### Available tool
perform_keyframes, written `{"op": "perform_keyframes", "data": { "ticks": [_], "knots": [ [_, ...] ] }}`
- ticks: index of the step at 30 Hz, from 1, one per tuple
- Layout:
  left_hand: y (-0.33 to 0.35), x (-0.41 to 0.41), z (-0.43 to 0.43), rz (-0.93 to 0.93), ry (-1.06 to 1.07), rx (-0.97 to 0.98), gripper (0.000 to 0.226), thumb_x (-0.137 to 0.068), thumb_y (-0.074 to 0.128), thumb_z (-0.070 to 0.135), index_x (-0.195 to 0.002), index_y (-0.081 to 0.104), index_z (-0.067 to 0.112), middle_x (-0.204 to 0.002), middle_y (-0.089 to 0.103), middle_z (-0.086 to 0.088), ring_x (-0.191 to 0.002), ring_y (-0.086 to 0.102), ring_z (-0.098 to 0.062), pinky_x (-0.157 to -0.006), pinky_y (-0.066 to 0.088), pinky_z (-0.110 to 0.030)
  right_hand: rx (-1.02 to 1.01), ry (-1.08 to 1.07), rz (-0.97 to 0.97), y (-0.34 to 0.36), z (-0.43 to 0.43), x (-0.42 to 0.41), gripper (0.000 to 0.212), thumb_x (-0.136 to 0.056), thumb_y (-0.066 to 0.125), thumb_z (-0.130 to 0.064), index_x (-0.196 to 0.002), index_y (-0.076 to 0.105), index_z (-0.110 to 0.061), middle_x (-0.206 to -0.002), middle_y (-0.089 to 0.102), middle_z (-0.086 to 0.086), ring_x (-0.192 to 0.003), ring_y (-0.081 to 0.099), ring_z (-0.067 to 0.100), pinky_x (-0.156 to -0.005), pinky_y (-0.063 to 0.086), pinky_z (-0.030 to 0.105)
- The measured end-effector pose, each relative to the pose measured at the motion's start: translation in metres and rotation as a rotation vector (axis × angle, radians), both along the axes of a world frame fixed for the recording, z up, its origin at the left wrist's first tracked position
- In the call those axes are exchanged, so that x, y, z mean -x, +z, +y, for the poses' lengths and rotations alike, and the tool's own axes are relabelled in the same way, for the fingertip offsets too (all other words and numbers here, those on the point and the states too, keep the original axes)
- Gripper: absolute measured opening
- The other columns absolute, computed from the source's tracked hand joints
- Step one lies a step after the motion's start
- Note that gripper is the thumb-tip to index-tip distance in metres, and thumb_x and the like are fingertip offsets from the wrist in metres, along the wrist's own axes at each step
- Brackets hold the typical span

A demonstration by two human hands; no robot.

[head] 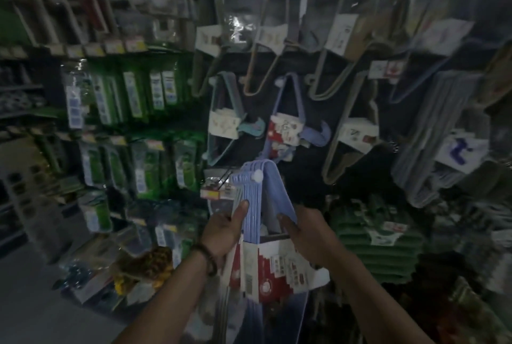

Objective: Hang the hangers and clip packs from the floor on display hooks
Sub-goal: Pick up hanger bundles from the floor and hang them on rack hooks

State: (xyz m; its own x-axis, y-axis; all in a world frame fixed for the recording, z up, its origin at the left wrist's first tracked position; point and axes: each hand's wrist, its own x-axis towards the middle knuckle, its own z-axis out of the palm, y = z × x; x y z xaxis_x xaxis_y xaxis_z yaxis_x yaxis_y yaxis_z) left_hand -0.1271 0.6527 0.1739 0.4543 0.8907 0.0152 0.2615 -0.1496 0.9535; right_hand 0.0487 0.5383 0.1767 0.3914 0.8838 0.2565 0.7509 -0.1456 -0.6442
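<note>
Raised before a dim shop display wall: a pack of lavender hangers [250, 205], bound low down by a red-and-white card sleeve [266, 269]. Gripped on its left arm by the left hand [224, 230], thumb laid flat along the plastic, fingers wrapped behind. Held on its right arm by the right hand [307, 235], thumb against the front edge, fingers curled out of sight behind (a beaded bracelet [209, 257] on the left wrist).

At the pack's top bend, a white knob [259, 176]; hard to tell through the blur whether it is a hook tip already passed through the hangers. Just left of it, a red-and-yellow price tag [212, 192].

Hung on the wall directly above, a second lavender pack [288, 122] with a teal pack [221, 122] beside it on the left. Further right, beige hangers [349, 136] and a thick grey bundle [432, 144], each with a paper label.

Along the shelves to the left, rows of green packets [138, 94]. Low on the right, a green stack [374, 235]. On the grey floor [27, 302] at lower left, a yellow bundle [146, 263] among clear-wrapped goods.
</note>
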Motion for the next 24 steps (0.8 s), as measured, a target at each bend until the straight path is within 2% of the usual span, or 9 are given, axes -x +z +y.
{"op": "perform_keyframes", "data": {
  "ticks": [3,7,9,12,14,18,20,22,24],
  "knots": [
    [0.014,-0.036,0.0,-0.015,0.009,0.0,0.084,-0.065,0.05,0.095,-0.092,0.077,0.02,-0.085,0.078,0.003,-0.079,0.075,-0.019,-0.081,0.063,-0.042,-0.037,0.018,-0.025,0.017,0.001,-0.038,0.031,-0.108,0.053,-0.032,-0.099,0.061,-0.004,-0.085,0.068,0.021,-0.074,0.067,0.038,-0.062,0.052,0.045],
    [0.026,-0.065,0.004,-0.033,0.055,-0.076,0.103,-0.058,0.047,0.103,-0.088,0.078,0.009,-0.079,0.079,-0.007,-0.075,0.076,-0.027,-0.078,0.063,-0.05,-0.108,0.017,-0.056,0.034,0.003,-0.073,0.026,-0.106,0.056,-0.035,-0.098,0.063,-0.011,-0.085,0.069,0.015,-0.072,0.067,0.033,-0.068,0.055,0.05],
    [0.026,-0.076,0.013,-0.011,0.07,-0.12,0.104,-0.053,0.043,0.108,-0.081,0.08,0.014,-0.075,0.078,-0.006,-0.074,0.075,-0.029,-0.078,0.062,-0.052,-0.14,0.018,-0.083,0.037,0.006,-0.084,0.024,-0.107,0.054,-0.036,-0.098,0.062,-0.015,-0.082,0.068,0.012,-0.07,0.066,0.03,-0.068,0.055,0.051],
    [0.03,-0.091,0.027,-0.004,0.083,-0.19,0.088,-0.055,0.04,0.107,-0.061,0.075,0.027,-0.071,0.076,-0.002,-0.077,0.074,-0.031,-0.082,0.06,-0.051,-0.194,0.024,-0.076,0.036,0.016,-0.097,0.022,-0.107,0.054,-0.036,-0.103,0.062,-0.015,-0.082,0.069,0.01,-0.069,0.067,0.026,-0.065,0.056,0.046],
    [0.033,-0.097,0.039,0.038,0.096,-0.227,0.088,-0.056,0.035,0.105,-0.05,0.067,0.023,-0.063,0.071,0.002,-0.072,0.071,-0.028,-0.079,0.059,-0.046,-0.202,0.048,0.041,0.036,0.025,-0.103,0.026,-0.106,0.056,-0.038,-0.096,0.062,-0.015,-0.079,0.068,0.015,-0.067,0.067,0.031,-0.06,0.054,0.041],
    [0.03,-0.098,0.071,0.112,0.017,-0.265,0.084,-0.064,0.036,0.103,-0.049,0.066,0.026,-0.049,0.06,0.005,-0.059,0.061,-0.02,-0.064,0.046,-0.03,-0.318,0.071,0.3,0.042,0.048,-0.12,0.022,-0.105,0.061,-0.025,-0.093,0.069,-0.008,-0.089,0.071,0.021,-0.087,0.071,0.043,-0.077,0.057,0.061],
    [0.033,-0.097,0.087,0.095,-0.066,-0.256,0.07,-0.071,0.059,0.088,-0.065,0.073,0.019,-0.057,0.067,0.003,-0.058,0.064,-0.014,-0.058,0.046,-0.025,-0.343,0.054,0.318,0.049,0.065,-0.126,0.017,-0.104,0.062,-0.023,-0.099,0.071,-0.009,-0.093,0.071,0.024,-0.093,0.067,0.051,-0.081,0.056,0.064],
    [0.038,-0.099,0.11,0.066,-0.11,-0.307,0.041,-0.079,0.081,0.057,-0.071,0.072,0.018,-0.062,0.071,0.004,-0.058,0.066,-0.008,-0.053,0.047,-0.022,-0.35,-0.02,0.284,0.061,0.081,-0.128,0.026,-0.103,0.063,-0.034,-0.096,0.069,-0.009,-0.089,0.072,0.02,-0.09,0.068,0.048,-0.07,0.058,0.05],
    [0.042,-0.1,0.141,0.054,-0.118,-0.424,0.011,-0.09,0.076,0.03,-0.084,0.068,0.026,-0.075,0.073,0.005,-0.073,0.069,-0.01,-0.06,0.052,-0.025,-0.324,-0.105,0.179,0.068,0.099,-0.135,0.038,-0.102,0.061,-0.044,-0.093,0.064,-0.006,-0.085,0.069,0.022,-0.08,0.067,0.045,-0.06,0.05,0.044]
  ]
}}
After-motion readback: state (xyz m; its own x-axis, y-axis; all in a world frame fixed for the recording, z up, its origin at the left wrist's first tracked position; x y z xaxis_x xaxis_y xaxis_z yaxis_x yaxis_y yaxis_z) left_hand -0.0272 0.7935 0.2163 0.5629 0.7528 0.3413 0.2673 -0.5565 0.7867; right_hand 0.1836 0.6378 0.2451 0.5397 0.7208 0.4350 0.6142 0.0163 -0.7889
